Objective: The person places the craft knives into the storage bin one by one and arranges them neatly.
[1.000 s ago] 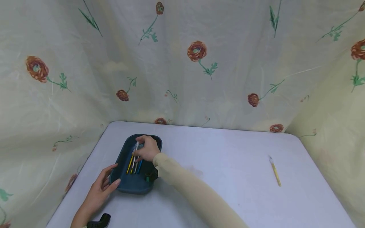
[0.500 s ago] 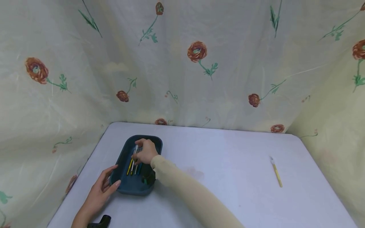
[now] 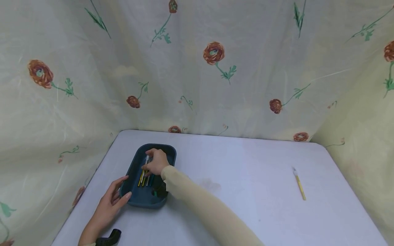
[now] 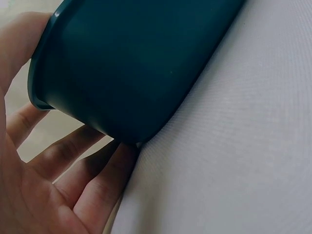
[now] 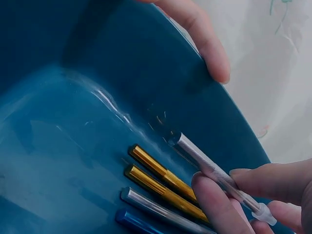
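A dark blue tray (image 3: 144, 201) sits at the table's left. My left hand (image 3: 106, 204) holds its near left corner, thumb and index finger at the rim, other fingers against the outer wall (image 4: 122, 73). Inside the tray, my right hand (image 3: 158, 163) pinches a silver craft knife (image 5: 201, 160) with a knurled handle and a clear cap, tilted near the left wall. Beside it on the tray floor lie two gold craft knives (image 5: 146, 160), another silver knife (image 5: 153, 205) and a blue knife (image 5: 134, 220), their far ends hidden by my right hand.
One gold craft knife (image 3: 299, 185) with a clear cap lies alone on the right of the white table (image 3: 234, 177). A flowered curtain (image 3: 246, 68) hangs along the back and sides. The right sleeve (image 3: 203, 201) crosses the table's front.
The pinched silver knife has shifted left, to beside the gold knives. My right hand has moved slightly with it; my left hand stays at the tray corner.
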### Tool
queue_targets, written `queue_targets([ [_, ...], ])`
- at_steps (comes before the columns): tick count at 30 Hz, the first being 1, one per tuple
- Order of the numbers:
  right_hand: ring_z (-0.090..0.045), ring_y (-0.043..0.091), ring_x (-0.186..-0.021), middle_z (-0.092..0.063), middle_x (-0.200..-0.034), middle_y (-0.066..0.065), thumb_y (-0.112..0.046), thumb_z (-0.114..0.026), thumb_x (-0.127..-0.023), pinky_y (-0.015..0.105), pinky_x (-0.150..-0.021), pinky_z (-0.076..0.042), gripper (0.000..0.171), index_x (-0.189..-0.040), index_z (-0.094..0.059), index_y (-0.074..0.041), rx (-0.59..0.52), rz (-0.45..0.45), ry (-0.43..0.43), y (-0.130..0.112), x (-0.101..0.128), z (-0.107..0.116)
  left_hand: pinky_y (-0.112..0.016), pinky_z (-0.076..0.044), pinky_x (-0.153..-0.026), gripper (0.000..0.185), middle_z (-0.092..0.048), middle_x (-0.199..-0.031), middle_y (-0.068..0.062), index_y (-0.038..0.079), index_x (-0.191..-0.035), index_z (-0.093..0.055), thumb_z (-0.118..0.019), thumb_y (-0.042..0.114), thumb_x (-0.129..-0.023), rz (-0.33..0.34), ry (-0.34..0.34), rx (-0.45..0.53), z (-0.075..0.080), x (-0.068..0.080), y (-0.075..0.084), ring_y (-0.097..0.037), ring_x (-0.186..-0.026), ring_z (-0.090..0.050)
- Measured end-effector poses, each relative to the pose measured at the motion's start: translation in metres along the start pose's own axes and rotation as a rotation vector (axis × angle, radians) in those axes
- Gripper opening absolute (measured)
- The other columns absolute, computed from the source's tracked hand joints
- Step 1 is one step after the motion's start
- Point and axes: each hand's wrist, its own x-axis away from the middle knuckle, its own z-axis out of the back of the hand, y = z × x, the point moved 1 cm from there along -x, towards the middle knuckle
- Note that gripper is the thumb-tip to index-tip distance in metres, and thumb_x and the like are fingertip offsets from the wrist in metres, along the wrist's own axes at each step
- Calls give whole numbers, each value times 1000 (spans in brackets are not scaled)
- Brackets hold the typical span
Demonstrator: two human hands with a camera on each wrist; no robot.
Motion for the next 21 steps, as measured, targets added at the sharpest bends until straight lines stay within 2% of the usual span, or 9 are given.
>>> queue_targets([
  [8, -74, 27, -83, -56, -129, 14, 16, -81, -90, 31, -65, -69, 57, -142, -63, 3, 14, -19, 6, -4, 3, -5, -72, -32, -123, 76, -20, -177, -28, 19, -169, -32, -69, 46, -109, -7, -1, 4, 1, -1, -1, -55, -161, -20],
  [14, -74, 25, -75, -57, -125, 12, 17, -83, -87, 31, -61, -68, 58, -140, -65, 1, 20, -41, 26, 0, -3, -9, -73, -32, -123, 74, -21, -177, -29, 19, -169, -33, -69, 44, -109, -17, 3, 6, 0, 0, -1, -55, -161, -21],
  [21, -73, 25, -70, -59, -126, 16, 17, -85, -85, 31, -58, -67, 58, -138, -66, 3, 34, -44, 47, 5, -10, -14, -71, -34, -123, 73, -22, -177, -28, 21, -169, -34, -70, 43, -110, -21, 8, 15, 2, 0, -2, -55, -160, -22],
])
